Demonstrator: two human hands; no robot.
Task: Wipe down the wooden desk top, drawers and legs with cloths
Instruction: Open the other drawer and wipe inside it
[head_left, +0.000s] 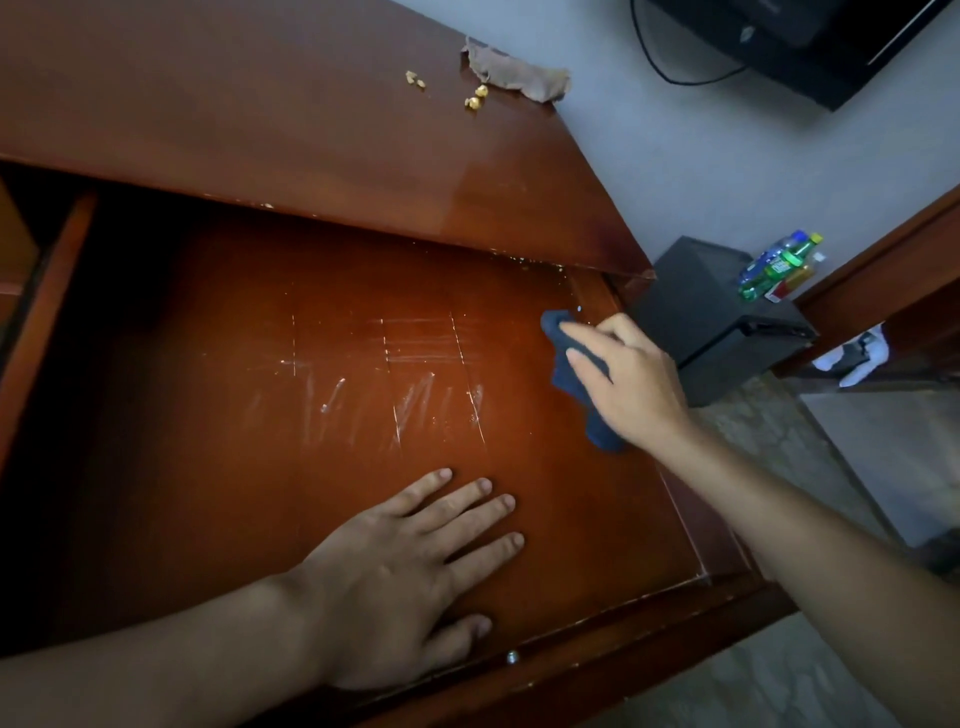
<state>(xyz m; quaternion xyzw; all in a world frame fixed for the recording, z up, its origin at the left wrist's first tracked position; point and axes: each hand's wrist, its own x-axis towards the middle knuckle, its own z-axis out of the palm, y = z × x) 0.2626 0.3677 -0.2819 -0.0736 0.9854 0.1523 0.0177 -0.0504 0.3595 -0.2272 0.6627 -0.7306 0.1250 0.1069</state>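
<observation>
Nearest in the pulled-out drawer (311, 364), the left hand (400, 577) lay flat on its floor, fingers spread, holding nothing. Farther in, by the drawer's right wall, the right hand (631, 382) pressed a dark blue cloth (563, 374) under curled fingers. Beyond the drawer, a brown cloth (519, 73) lay on the desk top (260, 93).

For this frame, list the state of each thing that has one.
Drawer: pulled open, empty, bottom scratched.
Blue cloth: bunched under the right hand, at the drawer's right side.
Left hand: flat on the drawer bottom, empty.
Brown cloth: crumpled on the desk top.
Crumbs: scattered, unwiped.
</observation>
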